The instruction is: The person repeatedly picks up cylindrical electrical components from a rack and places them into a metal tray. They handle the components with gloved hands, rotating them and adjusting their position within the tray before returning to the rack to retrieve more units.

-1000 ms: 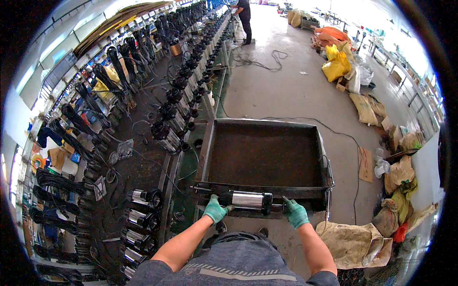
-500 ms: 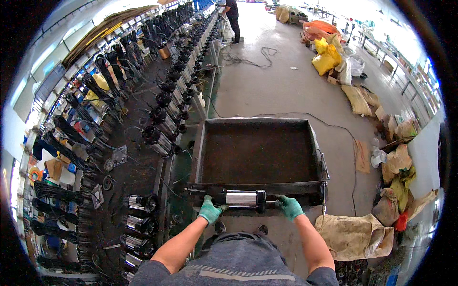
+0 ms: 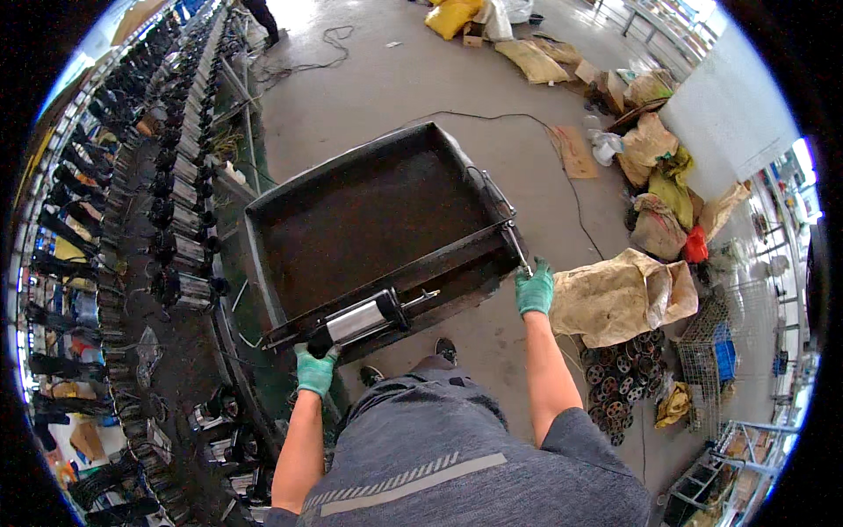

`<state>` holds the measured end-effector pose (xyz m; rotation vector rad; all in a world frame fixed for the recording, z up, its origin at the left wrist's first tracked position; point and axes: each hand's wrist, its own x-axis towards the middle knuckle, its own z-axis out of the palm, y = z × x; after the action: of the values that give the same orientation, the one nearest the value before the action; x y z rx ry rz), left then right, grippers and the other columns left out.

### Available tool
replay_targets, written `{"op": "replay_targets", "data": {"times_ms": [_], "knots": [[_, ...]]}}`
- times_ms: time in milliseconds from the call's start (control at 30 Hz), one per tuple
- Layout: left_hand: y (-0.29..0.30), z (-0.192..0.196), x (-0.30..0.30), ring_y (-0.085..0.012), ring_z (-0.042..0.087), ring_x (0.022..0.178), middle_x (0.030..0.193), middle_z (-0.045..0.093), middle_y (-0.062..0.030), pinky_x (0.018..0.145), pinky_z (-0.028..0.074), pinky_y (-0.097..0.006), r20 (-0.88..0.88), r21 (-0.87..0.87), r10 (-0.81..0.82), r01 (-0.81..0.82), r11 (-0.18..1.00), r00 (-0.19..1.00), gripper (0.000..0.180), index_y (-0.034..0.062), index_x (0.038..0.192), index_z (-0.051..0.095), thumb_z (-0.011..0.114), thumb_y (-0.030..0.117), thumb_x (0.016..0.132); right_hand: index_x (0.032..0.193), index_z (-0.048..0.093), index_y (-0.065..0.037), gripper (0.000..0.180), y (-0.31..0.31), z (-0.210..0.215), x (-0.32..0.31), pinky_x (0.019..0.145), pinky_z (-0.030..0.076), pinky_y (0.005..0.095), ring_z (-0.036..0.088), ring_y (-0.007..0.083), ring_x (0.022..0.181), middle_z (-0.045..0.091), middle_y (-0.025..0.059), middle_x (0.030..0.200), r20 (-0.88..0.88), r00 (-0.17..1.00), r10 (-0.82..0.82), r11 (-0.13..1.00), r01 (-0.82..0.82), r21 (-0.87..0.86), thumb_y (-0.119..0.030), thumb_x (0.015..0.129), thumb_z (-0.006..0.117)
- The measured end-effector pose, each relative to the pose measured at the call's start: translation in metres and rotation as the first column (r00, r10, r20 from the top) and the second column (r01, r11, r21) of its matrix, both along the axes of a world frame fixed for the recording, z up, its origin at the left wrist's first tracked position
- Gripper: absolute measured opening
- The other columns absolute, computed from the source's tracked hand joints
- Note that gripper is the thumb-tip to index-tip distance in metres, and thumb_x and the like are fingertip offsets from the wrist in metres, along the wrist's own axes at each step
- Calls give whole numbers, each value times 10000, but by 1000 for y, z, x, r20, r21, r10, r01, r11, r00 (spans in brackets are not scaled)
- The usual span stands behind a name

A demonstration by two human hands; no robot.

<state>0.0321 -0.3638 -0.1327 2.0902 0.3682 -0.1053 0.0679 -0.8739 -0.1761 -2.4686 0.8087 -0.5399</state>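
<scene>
At my far left, bundles of black cable [image 3: 83,397] hang and lie along a rack. Beside them runs a dark bench [image 3: 180,364], with a long row of silver and black motors [image 3: 186,246] along its right edge and a few more motors [image 3: 233,450] lying toward its near end. Beyond the row, at the top, a co-worker's dark-clad leg [image 3: 261,18] shows.

Just right of the bench stands a shallow dark metal tray [image 3: 373,233], turned at a slant to me. My two hands are apart. My left hand [image 3: 314,371], in a green glove, is near the tray's near-left corner, fingers and thumb closed about the black end of a silver cylinder [image 3: 356,321]. That cylinder lies along the tray's near edge, left of the middle of that side, its thin rod pointing toward the near-right corner. My right hand [image 3: 535,290], gloved the same, is at that near-right corner, closed on the lower end of a metal lever [image 3: 518,246].

Right of my right hand, a flattened tan sack [image 3: 615,299] lies near a heap of dark wheel-shaped parts [image 3: 623,378]. Farther right are a small red bag [image 3: 695,244] and a wire cage [image 3: 702,351].
</scene>
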Motion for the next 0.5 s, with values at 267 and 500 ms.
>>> {"op": "replay_targets", "data": {"times_ms": [267, 500], "knots": [[22, -14, 1, -251, 640, 980, 1085, 666, -141, 898, 515, -368, -56, 102, -7, 13, 995, 998, 641, -13, 1196, 483, 893, 239, 774, 1343, 432, 8, 669, -17, 2, 89, 917, 513, 483, 667, 444, 1038, 676, 288, 1133, -291, 926, 240, 900, -100, 424, -340, 867, 748], [23, -10, 7, -263, 651, 1002, 1116, 675, -160, 912, 517, -366, -82, 109, -9, 18, 994, 997, 685, -39, 1227, 485, 892, 273, 773, 1352, 469, -76, 549, 5, 19, 136, 916, 499, 437, 650, 335, 1025, 682, 195, 1085, -192, 940, 281, 879, -172, 444, -306, 920, 718]]}}
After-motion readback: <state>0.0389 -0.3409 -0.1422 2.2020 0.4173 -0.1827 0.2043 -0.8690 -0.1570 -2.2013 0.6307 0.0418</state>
